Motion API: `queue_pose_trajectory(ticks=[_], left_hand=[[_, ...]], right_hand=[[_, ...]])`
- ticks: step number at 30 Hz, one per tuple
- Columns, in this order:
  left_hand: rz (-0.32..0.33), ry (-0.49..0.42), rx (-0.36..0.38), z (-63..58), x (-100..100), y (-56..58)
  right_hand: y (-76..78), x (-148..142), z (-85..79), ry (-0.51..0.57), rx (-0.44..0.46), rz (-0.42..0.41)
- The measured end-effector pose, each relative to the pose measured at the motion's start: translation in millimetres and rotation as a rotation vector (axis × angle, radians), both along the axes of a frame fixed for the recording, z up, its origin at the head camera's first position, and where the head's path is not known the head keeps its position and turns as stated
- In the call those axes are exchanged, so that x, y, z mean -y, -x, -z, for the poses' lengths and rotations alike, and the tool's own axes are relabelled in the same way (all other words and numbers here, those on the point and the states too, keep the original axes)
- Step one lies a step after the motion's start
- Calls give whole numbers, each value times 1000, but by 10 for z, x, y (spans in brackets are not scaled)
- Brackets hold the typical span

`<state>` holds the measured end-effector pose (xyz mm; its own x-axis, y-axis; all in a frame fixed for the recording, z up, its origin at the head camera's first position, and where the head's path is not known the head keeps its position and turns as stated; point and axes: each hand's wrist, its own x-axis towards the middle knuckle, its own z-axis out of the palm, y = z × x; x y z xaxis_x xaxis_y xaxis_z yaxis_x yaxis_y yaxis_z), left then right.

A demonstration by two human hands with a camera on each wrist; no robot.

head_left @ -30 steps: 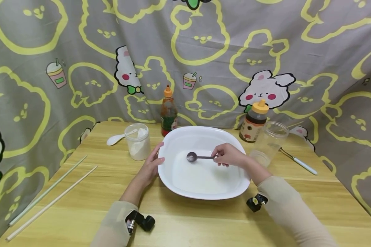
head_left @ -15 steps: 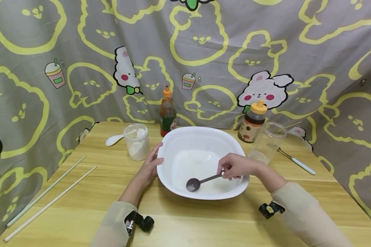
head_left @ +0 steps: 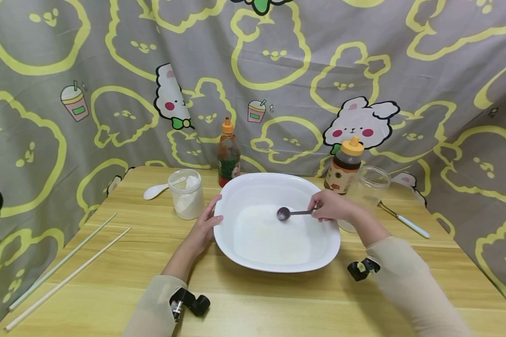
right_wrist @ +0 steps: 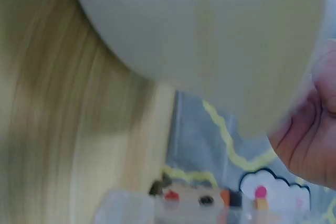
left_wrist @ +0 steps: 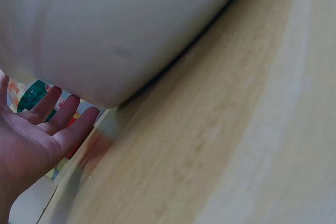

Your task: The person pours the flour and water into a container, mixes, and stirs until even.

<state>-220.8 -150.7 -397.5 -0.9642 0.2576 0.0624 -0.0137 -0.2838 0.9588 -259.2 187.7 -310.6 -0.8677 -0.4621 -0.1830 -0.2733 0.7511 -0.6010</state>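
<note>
Overall, wood-grain table (head_left: 253, 306) stands before patterned curtain (head_left: 212, 51); left hand (head_left: 204, 228), fingers loosely extended, touches white basin (head_left: 263, 245); right hand (head_left: 332, 206) pinches dark spoon (head_left: 283, 214).

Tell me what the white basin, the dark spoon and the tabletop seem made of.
White basin: glossy plastic or glazed ceramic, can't tell which; smooth, faint highlights.
Dark spoon: probably plastic, perhaps coated metal; dark, smooth, slight sheen.
Tabletop: wood or laminate, low sheen; grain streaks show.

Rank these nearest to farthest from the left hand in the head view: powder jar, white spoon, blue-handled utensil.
1. Powder jar: beyond the left hand.
2. White spoon: poking out left of the jar.
3. Blue-handled utensil: far right, past the basin.
</note>
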Motion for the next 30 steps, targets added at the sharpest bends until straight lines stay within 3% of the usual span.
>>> queue_pose_trajectory(ticks=[3,8,15,24,30], left_hand=[[-6,-3,2,3,-8,2],[-4,-3,-2,11,-20,6],[-10,6,-18,19,-28,12],[-11,10,3,19,-5,16],[-11,20,10,3,4,13]], right_hand=[[58,162,72,35,25,9],[91,407,203,94,30,-58],[-76,559,217,150,103,-218],[-308,333,106,123,199,-342],[-374,28,-5,116,180,-310]])
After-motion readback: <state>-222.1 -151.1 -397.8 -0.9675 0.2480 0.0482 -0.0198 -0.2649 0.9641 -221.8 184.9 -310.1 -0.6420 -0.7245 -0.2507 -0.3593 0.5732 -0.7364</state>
